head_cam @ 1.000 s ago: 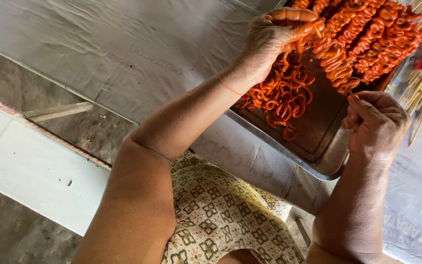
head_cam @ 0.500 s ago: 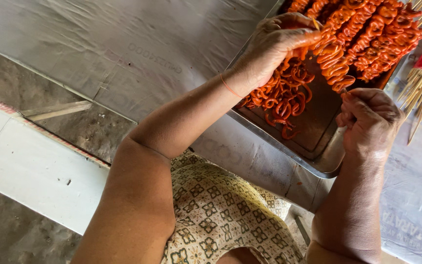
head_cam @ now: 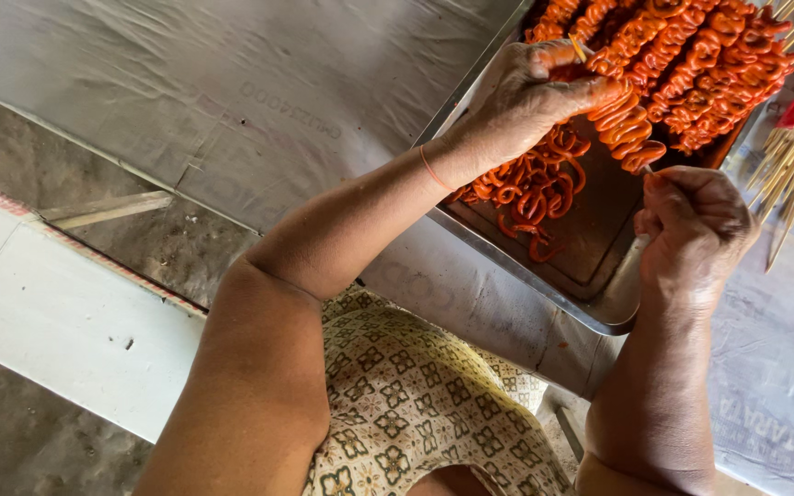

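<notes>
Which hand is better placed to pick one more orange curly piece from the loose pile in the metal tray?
Left. The left hand rests directly above the loose orange curly pieces in the metal tray, while the right hand is closed around the skewer's lower end.

soft, even daylight, no hard shadows. pale plastic sheet [head_cam: 232,101] shows a dull sheen, bluish at the right edge. faint glare on the metal tray [head_cam: 544,285] rim. focus mostly sharp; forearm at bottom nearest the camera slightly soft. orange colours saturated.

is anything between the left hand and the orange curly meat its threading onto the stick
Nothing visible: the left hand already grips the orange coiled meat strip, which sits on a thin wooden skewer over the metal tray.
</notes>
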